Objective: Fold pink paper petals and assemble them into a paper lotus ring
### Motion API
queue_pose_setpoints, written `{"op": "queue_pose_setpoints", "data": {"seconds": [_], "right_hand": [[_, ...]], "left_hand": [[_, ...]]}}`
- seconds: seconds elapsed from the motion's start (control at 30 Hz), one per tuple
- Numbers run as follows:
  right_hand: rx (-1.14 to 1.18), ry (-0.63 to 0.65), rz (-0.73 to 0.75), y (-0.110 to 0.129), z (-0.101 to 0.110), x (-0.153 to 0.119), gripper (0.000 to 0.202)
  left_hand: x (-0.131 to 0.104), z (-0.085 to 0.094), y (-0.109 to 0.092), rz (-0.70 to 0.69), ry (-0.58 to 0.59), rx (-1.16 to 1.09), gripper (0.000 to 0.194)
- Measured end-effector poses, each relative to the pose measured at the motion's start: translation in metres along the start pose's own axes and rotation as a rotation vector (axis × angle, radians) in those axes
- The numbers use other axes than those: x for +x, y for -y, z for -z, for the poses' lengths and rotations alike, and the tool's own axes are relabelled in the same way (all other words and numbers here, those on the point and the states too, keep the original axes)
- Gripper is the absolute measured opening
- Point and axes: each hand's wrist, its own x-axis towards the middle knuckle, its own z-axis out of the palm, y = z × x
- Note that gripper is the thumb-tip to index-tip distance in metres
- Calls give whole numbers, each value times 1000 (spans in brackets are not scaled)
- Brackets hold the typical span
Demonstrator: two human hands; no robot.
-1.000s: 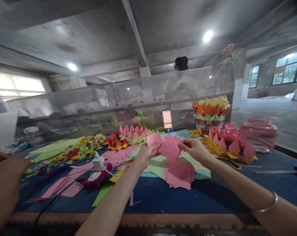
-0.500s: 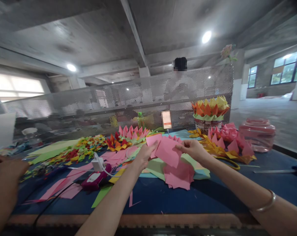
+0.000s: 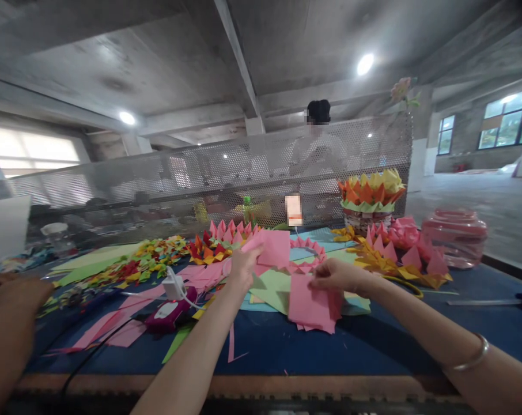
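My left hand (image 3: 245, 267) is closed on pink paper sheets (image 3: 275, 248), held up above the table. My right hand (image 3: 337, 275) pinches the top right of a square pink paper sheet (image 3: 301, 297). That sheet is over a stack of pink paper squares (image 3: 330, 323); whether it touches the stack I cannot tell. Beneath lie light green paper sheets (image 3: 272, 291) and some blue ones. Just beyond my hands sits a ring of folded pink paper points (image 3: 306, 266).
A purple power strip (image 3: 168, 317) with a white charger (image 3: 173, 285) stands left of my left arm. Another person's hand (image 3: 19, 297) is at the far left. Folded paper flowers (image 3: 371, 196), a pink plastic jar (image 3: 454, 239) and a phone (image 3: 294, 210) stand farther back.
My right hand has lowered one pink sheet over the stack, away from those in my left hand. My left hand has shifted slightly left, and the folded ring is now uncovered.
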Motion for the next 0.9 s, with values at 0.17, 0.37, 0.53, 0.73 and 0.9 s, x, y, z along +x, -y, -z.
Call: {"op": "queue_pose_setpoints", "data": {"seconds": [0.17, 0.37, 0.53, 0.73, 0.9], "right_hand": [[-366, -45, -16, -5, -5, 0, 26], [-199, -196, 12, -2, -1, 4, 49], [207, -285, 148, 7, -5, 7, 41], [136, -419, 135, -9, 4, 12, 41], [186, -219, 93, -6, 9, 6, 43]], "left_hand": [[-7, -4, 1, -25, 33, 31, 32], [-20, -10, 4, 14, 193, 64, 34], [-35, -16, 0, 28, 455, 127, 30], [-30, -15, 2, 49, 413, 158, 32], [-16, -9, 6, -6, 320, 145, 25]]}}
